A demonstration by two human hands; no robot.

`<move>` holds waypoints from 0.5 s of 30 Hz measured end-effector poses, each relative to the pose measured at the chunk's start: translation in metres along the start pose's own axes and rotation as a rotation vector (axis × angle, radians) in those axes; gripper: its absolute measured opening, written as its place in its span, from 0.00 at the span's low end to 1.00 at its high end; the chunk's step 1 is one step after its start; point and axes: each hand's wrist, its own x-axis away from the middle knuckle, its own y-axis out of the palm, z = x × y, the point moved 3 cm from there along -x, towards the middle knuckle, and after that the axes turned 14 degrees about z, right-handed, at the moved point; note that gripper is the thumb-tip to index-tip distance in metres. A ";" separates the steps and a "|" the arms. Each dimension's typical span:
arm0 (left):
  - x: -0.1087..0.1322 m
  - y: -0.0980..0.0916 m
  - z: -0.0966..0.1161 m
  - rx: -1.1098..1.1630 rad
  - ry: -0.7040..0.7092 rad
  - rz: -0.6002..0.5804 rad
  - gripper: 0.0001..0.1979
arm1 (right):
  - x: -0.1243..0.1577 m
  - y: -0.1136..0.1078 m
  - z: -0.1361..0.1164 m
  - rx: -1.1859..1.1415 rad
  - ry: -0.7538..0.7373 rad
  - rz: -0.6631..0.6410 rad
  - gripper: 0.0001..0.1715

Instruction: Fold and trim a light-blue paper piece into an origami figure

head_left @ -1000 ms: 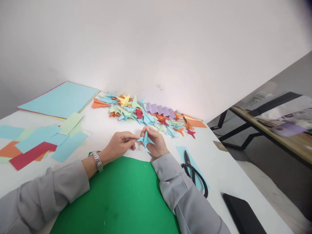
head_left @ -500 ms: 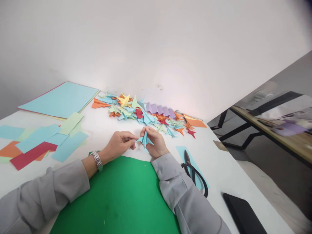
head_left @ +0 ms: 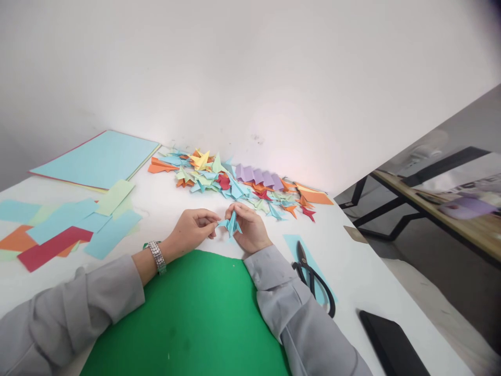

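Note:
A small folded piece of light blue paper (head_left: 231,225) is held between my two hands, above the table just beyond the green sheet. My right hand (head_left: 252,230) grips it from the right, thumb and fingers closed on its upper part. The thumb and forefinger of my left hand (head_left: 192,230) pinch the tip of its left point. Behind my hands lies a long heap of folded paper shapes (head_left: 235,189) in orange, yellow, green, blue and red, with purple pleated pieces (head_left: 259,176) among them.
Loose coloured paper strips (head_left: 58,222) and large blue sheets (head_left: 97,159) lie at the left. Black scissors (head_left: 309,271) rest on a blue strip at the right, with a black flat object (head_left: 391,342) nearer. A white wall (head_left: 242,78) stands behind the table.
The folded blue paper has turned slightly between my fingers, and its right point looks narrower and angled downward. Both hands stay nearly where they were.

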 end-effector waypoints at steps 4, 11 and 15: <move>0.000 0.000 0.000 -0.024 -0.021 -0.019 0.02 | 0.000 0.000 0.000 -0.014 0.019 0.008 0.06; 0.001 0.000 0.001 0.007 -0.081 -0.053 0.03 | 0.000 -0.001 0.000 0.005 0.006 -0.003 0.07; 0.000 0.000 0.001 0.021 -0.082 -0.060 0.03 | -0.001 -0.001 0.001 0.009 0.014 -0.003 0.06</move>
